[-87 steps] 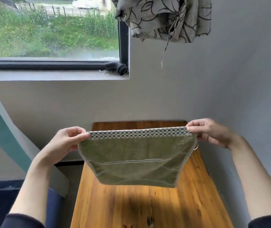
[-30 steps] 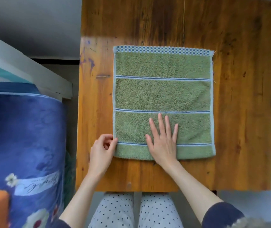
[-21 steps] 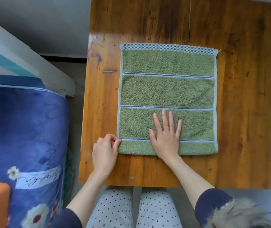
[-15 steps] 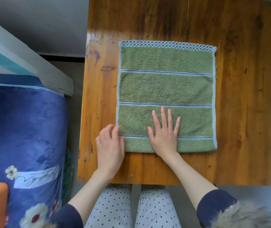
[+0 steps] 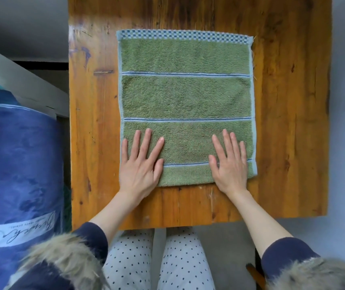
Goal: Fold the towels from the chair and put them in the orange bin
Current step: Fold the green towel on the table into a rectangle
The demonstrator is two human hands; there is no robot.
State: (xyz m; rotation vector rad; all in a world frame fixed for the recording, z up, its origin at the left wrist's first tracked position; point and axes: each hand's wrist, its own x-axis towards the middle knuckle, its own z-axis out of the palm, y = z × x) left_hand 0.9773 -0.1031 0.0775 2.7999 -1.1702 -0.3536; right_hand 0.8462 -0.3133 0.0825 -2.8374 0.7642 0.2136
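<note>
tabletop (image 5: pixel 288 101): wooden, carrying the work | towel (image 5: pixel 186 95): green, lying spread flat in the middle | hands: left hand (image 5: pixel 140 166) and right hand (image 5: pixel 229 164) pressing flat, fingers straight, gripping nothing, on near corners | advice: smoothing outward before lifting the near edge to fold evenly

Wooden table (image 5: pixel 288 101) far edge cut off at top, blue bedding (image 5: pixel 18 164) cropped at left
</note>
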